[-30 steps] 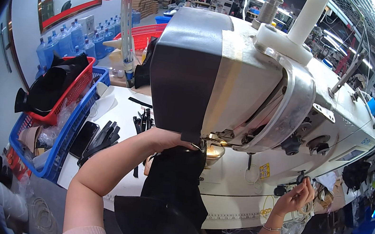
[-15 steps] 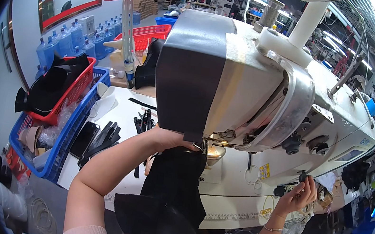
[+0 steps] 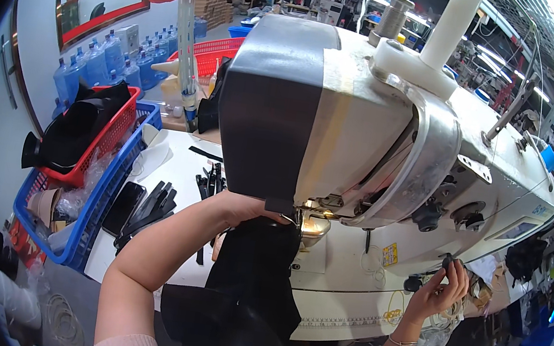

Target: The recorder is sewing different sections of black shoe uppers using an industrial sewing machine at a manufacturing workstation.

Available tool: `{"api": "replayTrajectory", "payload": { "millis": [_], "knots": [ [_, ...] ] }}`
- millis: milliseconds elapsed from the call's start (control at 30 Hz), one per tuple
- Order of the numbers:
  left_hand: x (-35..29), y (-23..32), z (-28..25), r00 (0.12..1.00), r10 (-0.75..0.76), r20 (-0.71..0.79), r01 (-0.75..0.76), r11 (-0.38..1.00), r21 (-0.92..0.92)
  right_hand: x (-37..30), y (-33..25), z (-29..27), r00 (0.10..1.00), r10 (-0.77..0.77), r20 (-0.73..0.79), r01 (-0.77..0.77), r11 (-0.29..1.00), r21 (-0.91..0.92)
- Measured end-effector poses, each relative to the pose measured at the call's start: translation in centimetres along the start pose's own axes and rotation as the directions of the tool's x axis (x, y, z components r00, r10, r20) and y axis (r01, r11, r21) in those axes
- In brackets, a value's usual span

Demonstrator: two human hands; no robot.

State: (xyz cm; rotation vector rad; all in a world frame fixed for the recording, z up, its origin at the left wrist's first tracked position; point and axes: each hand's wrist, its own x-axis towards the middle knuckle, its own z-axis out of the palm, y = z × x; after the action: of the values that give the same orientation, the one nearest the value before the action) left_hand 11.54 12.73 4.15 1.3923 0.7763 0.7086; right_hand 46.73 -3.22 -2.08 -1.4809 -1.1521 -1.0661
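Note:
A large white and dark sewing machine [image 3: 361,128] fills the middle. Below its needle area lies a long black piece of material [image 3: 254,262], hanging over the table's front edge toward my body and widening at the near end. My left hand [image 3: 247,210] is closed on the far end of this piece, beside the needle; the machine head hides most of its fingers. Out to the right, my right hand [image 3: 443,288] has its fingertips pinched on a small dark knob [image 3: 447,261] at the machine's lower right side.
Left on the white table [image 3: 186,167] lie a phone [image 3: 123,208], black strips [image 3: 150,210] and black-handled tools [image 3: 212,179]. A blue basket [image 3: 80,237] beside it carries a red basket [image 3: 111,143] with black pieces. Water bottles [image 3: 113,54] stand behind; a thread spool [image 3: 393,19] tops the machine.
The machine head and black piece sit slightly farther left in the view, and the piece's near end is a little lower. Both hands keep nearly the same place and grip.

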Motion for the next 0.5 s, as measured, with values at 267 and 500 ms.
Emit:
{"api": "replayTrajectory", "payload": {
  "millis": [267, 500],
  "knots": [
    [1.0, -3.1, 0.6, 0.991, 0.093, -0.096, -0.115, 0.959, -0.260, 0.1, -0.3, 0.0, 1.000, 0.006, 0.000, -0.006, 1.000, 0.022],
    [1.0, -3.3, 0.2, 0.997, 0.059, -0.042, -0.067, 0.974, -0.218, -0.5, -1.3, -0.1, 0.992, 0.121, -0.019, -0.121, 0.992, 0.021]
  ]
}}
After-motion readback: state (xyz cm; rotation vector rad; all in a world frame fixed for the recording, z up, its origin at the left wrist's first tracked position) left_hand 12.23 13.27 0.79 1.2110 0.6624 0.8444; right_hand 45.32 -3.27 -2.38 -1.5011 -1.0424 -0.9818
